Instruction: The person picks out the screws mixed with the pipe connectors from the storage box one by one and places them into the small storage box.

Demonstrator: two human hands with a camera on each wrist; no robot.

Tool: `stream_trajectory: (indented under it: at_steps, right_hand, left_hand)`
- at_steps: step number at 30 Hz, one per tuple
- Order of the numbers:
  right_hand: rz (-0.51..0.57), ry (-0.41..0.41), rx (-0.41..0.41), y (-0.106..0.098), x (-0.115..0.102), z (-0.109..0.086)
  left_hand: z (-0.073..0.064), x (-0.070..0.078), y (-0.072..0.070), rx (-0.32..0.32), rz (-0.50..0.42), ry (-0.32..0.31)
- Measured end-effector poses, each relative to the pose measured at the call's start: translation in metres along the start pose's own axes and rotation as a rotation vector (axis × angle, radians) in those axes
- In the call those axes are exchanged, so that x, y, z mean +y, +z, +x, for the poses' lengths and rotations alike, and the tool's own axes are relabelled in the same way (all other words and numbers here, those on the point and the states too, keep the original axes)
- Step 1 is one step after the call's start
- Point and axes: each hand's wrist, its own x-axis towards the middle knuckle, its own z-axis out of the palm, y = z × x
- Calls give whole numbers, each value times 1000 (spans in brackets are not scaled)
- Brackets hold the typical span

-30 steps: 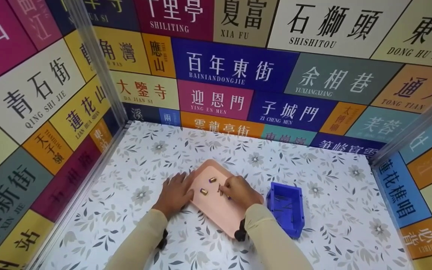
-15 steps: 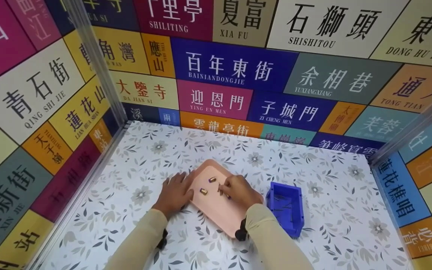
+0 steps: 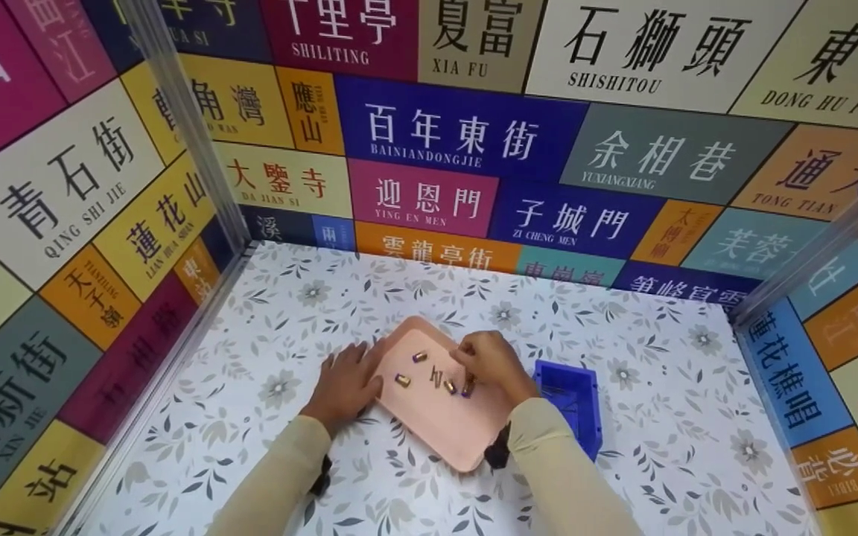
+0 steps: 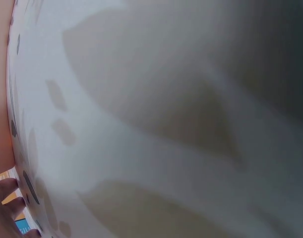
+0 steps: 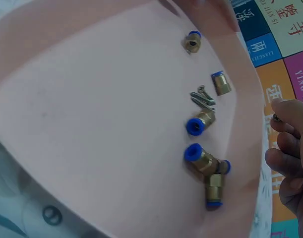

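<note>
My left hand [image 3: 343,387] lies with fingers spread at the left edge of a pink tray [image 3: 429,432], thumb touching its rim. My right hand [image 3: 496,365] hovers over the tray's right side, thumb and forefinger pinching a small screw [image 5: 276,118] whose cross-slotted head shows in the right wrist view. In the tray are several brass push-in fittings with blue collars, one fitting [image 5: 192,42] near the left hand's side and another fitting [image 5: 221,83] close by. A few loose screws [image 5: 203,99] lie among them. The left wrist view shows mostly blurred tablecloth.
A blue open box [image 3: 585,402] holding several thin screws stands right of the tray, partly behind the right forearm. Floral cloth [image 3: 280,298] covers the table. Walls printed with coloured signs [image 3: 466,134] rise at the back and both sides.
My right hand has lifted away from the loose screws and moved right towards the blue box, taking a screw. More fittings now show in the tray. The left hand stays put.
</note>
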Motion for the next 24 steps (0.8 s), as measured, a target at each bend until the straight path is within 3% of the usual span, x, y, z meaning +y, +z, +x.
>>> stream_trajectory:
  at_steps: [6, 13, 17, 24]
  right_hand:
    - [-53, -31, 90, -40, 4, -11]
    - [-68, -120, 266, -86, 29, -45]
    - [-39, -104, 307, -97, 46, -66]
    - [-3, -33, 305, -98, 70, -101]
  left_hand:
    - [-2, 2, -1, 4, -7, 5]
    - [-6, 4, -5, 7, -36, 21]
    - [-6, 3, -6, -6, -41, 2]
    - [-2, 2, -4, -11, -21, -11]
